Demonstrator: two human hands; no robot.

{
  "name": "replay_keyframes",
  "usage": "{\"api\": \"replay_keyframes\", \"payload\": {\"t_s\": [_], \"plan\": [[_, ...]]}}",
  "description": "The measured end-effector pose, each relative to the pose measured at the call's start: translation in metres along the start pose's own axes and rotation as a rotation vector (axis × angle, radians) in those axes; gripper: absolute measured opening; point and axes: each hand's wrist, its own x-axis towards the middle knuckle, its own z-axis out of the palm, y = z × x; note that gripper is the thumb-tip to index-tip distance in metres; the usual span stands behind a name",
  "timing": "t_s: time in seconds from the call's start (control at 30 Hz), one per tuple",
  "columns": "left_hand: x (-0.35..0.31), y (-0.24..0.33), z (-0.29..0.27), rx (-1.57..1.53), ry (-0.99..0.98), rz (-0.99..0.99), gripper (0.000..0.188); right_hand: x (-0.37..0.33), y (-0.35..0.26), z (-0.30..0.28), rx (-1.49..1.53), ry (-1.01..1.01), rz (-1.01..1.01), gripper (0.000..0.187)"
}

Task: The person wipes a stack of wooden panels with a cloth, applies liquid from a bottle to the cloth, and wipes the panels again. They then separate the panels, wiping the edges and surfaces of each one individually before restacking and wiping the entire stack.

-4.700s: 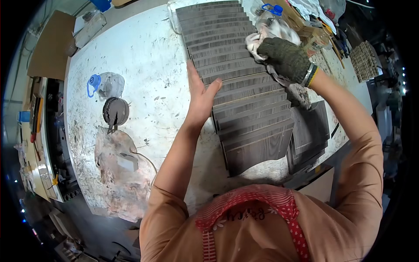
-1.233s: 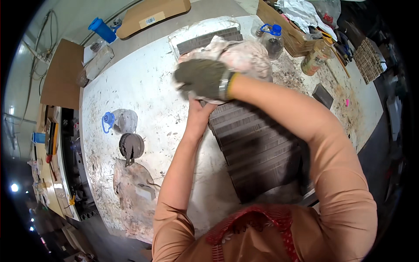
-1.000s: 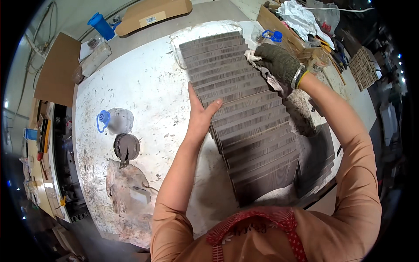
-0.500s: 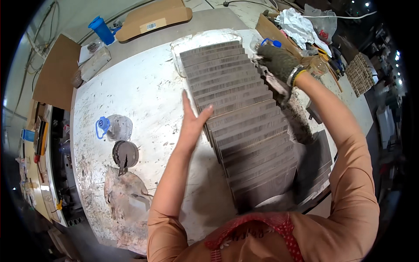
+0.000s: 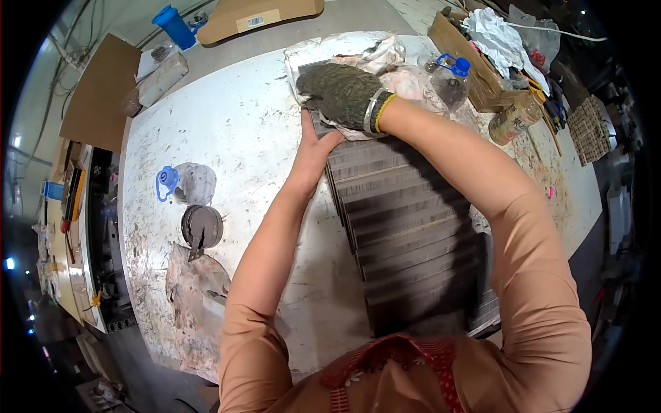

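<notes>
A stack of dark grey wood-grain boards point(image 5: 406, 206), fanned out in overlapping steps, lies lengthwise in front of me. My right hand point(image 5: 337, 96), in a dark knitted glove, presses a stained pinkish-white rag point(image 5: 413, 86) onto the far end of the boards. Its fingers curl over the rag, and the glove hides part of it. My bare left hand point(image 5: 313, 155) rests along the stack's left edge, thumb apart from the outstretched fingers and touching the boards. The left fingertips lie close to the glove.
On the white, smeared table point(image 5: 241, 124) to the left are a clear bottle with a blue cap point(image 5: 167, 182), a round tin of grey paste point(image 5: 203, 226) and a stained cloth point(image 5: 193, 289). Far right stand a blue-capped bottle point(image 5: 454, 79), a jar point(image 5: 513, 120) and a cardboard box point(image 5: 475, 82).
My gloved right hand has swung left with the rag, from beyond the stack's right edge onto its far end. The left hand stays at the left edge, and the whole view has shifted slightly.
</notes>
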Motion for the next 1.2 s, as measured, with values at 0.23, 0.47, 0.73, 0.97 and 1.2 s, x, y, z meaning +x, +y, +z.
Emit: {"api": "replay_keyframes", "payload": {"t_s": [0.23, 0.47, 0.73, 0.97, 1.2], "plan": [[-0.004, -0.001, -0.004, 0.009, -0.036, 0.087, 0.094, -0.054, 0.053, -0.035, 0.219, -0.057, 0.278, 0.018], [0.008, -0.011, -0.001, -0.073, -0.088, 0.069, 0.096, 0.008, -0.003, 0.012, 0.060, 0.032, 0.004, 0.032], [-0.001, -0.002, -0.004, -0.031, -0.058, 0.073, 0.098, -0.087, 0.077, -0.058, 0.354, 0.008, 0.599, 0.018], [0.026, -0.010, -0.051, -0.088, 0.333, -0.087, 0.077, -0.043, 0.087, -0.084, -0.083, -0.001, 0.248, 0.034], [0.064, -0.037, -0.017, -0.403, 0.106, 0.021, 0.077, -0.054, 0.093, -0.030, 0.018, 0.068, 0.305, 0.034]]}}
